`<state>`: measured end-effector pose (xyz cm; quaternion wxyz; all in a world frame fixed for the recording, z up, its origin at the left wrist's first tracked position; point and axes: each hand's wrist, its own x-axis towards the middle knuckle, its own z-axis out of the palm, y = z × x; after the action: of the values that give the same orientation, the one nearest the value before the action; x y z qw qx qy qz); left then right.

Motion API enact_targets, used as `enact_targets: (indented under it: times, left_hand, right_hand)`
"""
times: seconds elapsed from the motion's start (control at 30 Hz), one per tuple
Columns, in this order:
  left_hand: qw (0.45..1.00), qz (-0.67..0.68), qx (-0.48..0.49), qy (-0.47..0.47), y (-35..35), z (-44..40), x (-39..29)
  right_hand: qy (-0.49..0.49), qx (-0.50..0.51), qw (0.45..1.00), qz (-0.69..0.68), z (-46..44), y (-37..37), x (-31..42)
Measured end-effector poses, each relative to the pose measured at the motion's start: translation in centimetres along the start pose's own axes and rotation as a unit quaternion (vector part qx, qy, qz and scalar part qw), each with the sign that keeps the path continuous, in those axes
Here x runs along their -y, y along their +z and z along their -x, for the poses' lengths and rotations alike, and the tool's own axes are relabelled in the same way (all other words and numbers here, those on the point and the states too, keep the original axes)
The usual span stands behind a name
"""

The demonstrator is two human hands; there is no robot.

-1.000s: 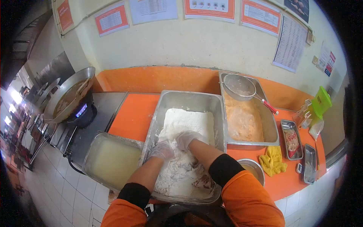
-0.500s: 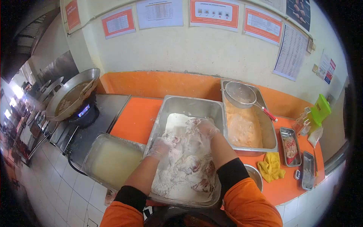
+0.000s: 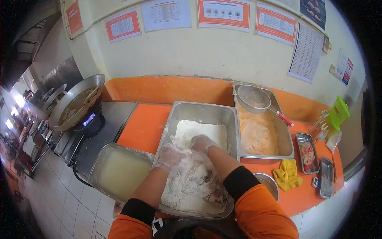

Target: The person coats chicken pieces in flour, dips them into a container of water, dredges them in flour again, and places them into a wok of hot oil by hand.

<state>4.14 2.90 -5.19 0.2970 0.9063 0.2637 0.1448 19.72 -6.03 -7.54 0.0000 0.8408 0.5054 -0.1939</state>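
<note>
The left hand [image 3: 170,156] and the right hand [image 3: 203,144] both wear thin, clear gloves and push into the white flour [image 3: 201,129] in the metal tub [image 3: 207,111]. The left fingers are a bit curled, with floury stuff over them. The right fingers bend down and go out of sight. I cannot tell how wide either grip is, or if it has hold of a piece. Floury lumps with dark red spots [image 3: 214,195] lie in the near right part of the tub.

The left hand is just beside the tub's left wall. There is more room between the right hand and the right wall. The far flour is flat and smooth. A tray [image 3: 98,161] of pale liquid sits close on the left, and a big pan [image 3: 283,137] of orange stuff is on the right.

Both arms reach in from the near side and slant toward each other, with the hands close together
</note>
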Motion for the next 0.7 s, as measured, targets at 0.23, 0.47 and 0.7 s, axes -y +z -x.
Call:
enact_targets:
  times: [0.23,0.47,0.7]
  left_hand:
    - [0.921,-0.366,0.025,0.130,9.6,1.4,6.3]
    - [0.930,-0.248,0.096,0.253,12.4,-3.4,11.9]
    - [0.919,-0.279,0.241,0.142,2.4,-1.1,3.5]
  right_hand:
    - [-0.049,-0.079,0.994,0.062,2.8,0.2,-1.1]
    - [-0.079,-0.042,0.986,0.143,3.6,0.6,-1.6]
    - [-0.077,-0.018,0.995,-0.069,3.5,0.0,-6.3]
